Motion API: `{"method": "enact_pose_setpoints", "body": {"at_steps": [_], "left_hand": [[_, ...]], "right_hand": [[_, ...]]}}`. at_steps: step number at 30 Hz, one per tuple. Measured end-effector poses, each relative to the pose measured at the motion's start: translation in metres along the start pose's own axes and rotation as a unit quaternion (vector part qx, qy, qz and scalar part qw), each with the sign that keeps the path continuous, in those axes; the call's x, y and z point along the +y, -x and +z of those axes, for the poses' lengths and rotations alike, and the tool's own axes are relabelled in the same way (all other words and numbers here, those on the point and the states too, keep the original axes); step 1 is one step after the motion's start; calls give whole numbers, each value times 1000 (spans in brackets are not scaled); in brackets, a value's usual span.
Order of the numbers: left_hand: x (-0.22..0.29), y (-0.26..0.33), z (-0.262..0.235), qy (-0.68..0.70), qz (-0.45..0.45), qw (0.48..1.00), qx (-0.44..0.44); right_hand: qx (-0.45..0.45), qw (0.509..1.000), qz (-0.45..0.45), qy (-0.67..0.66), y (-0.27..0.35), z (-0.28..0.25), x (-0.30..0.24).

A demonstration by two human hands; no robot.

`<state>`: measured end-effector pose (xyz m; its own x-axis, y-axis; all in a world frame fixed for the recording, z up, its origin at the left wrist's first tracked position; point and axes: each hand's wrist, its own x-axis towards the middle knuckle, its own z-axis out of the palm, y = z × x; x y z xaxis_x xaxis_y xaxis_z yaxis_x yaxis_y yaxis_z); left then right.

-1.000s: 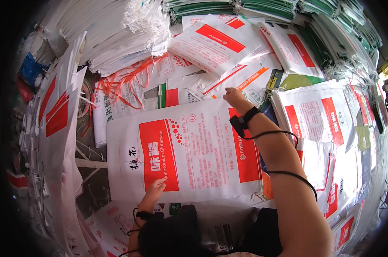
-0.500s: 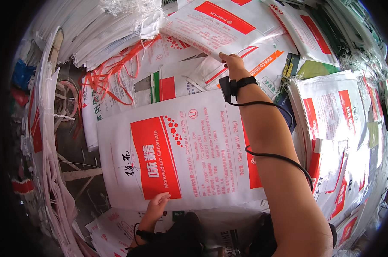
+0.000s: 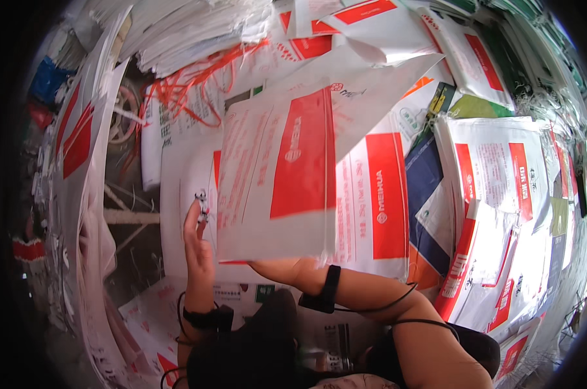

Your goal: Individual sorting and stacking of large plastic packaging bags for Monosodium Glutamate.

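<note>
"What's at the far left?"

"A white-and-red sack (image 3: 79, 133), standing on edge, perhaps leaning on the heap beside it. Right of it, a wheel (image 3: 119, 120) shows through a gap, then a tangle of red strips (image 3: 193, 91) lies loosely over other sacks."

"And the hands?"

"The left hand (image 3: 199, 249) is open, fingers raised and slightly parted, with nothing visibly gripped. It's just beside the raised sack (image 3: 277, 168); I can't tell whether it touches anything."

"Why does that sack stand up?"

"The right forearm (image 3: 377, 298) reaches in beneath its lower edge, so I'd judge the right hand supports it from behind. That hand is mostly hidden, so I can't tell its grip."

"What's underneath?"

"A flat sack (image 3: 387, 207), its printed face up, showing on both sides of the raised one. Lying spread out probably lets it make a level surface."

"Farther right?"

"A stack of sacks (image 3: 494, 168), roughly aligned, likely so they lie steady."
</note>
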<state>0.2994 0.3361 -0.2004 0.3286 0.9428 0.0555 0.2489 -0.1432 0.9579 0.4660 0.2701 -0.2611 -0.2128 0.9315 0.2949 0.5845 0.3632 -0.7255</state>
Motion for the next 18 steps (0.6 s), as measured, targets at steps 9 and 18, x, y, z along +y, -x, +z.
{"method": "enact_pose_setpoints", "body": {"at_steps": [9, 18], "left_hand": [[-112, 69, 28, -294, 113, 899, -305], [-157, 88, 4, -368, 57, 885, -280]], "right_hand": [[134, 978, 161, -14, 144, 192, 38], [459, 330, 463, -683, 165, 96, 25]]}}
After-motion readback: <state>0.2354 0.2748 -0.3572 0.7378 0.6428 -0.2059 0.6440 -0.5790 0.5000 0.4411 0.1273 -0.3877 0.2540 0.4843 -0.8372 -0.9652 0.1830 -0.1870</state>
